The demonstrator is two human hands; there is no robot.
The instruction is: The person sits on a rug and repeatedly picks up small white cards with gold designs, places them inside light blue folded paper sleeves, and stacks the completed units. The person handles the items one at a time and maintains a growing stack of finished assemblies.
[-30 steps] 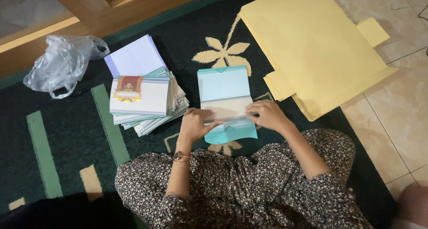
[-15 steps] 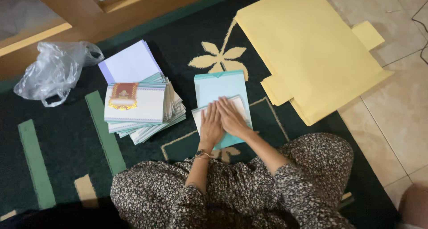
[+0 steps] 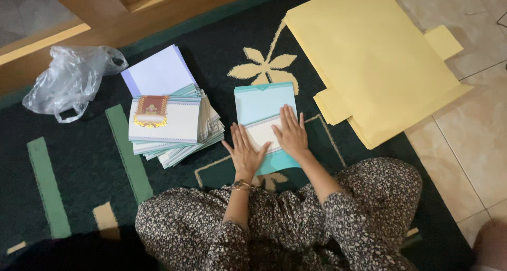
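Now both my hands lie flat, fingers spread: left hand (image 3: 245,154) and right hand (image 3: 289,134) have slid together, pressing the white card (image 3: 264,131) onto the teal envelope (image 3: 261,103) on the rug (image 3: 79,170); the fold looks seated.

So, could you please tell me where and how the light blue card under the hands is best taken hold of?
Probably by the far top edge of the light blue card, coming from the flower-pattern side. That half lies flat and bare on the rug, while the left hand and right hand press flat on the near half, covering it. Pinching a top corner, thumb slid underneath, looks easiest.
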